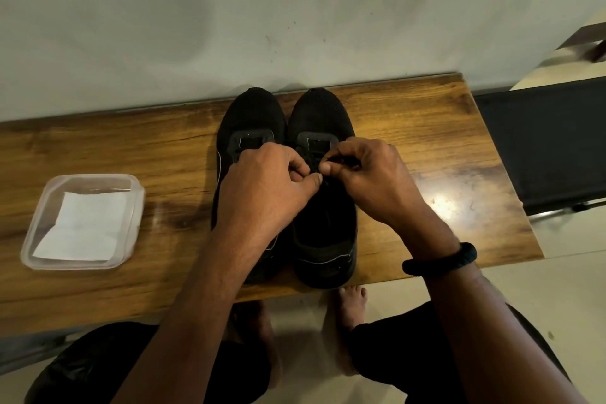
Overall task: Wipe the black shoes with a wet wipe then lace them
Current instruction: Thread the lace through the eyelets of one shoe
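- Black shoes point(252, 115) stand together on the desk point(426, 128), toes away, lacing within reach
- Left grip point(272, 184) and right grip point(367, 174) both pinch the lace point(314, 159) over one shoe, likely for threading

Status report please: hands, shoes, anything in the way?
Left hand, right hand: both pinch the lace. Black shoes side by side on bench. Wipe in tub, apart, not in the way.
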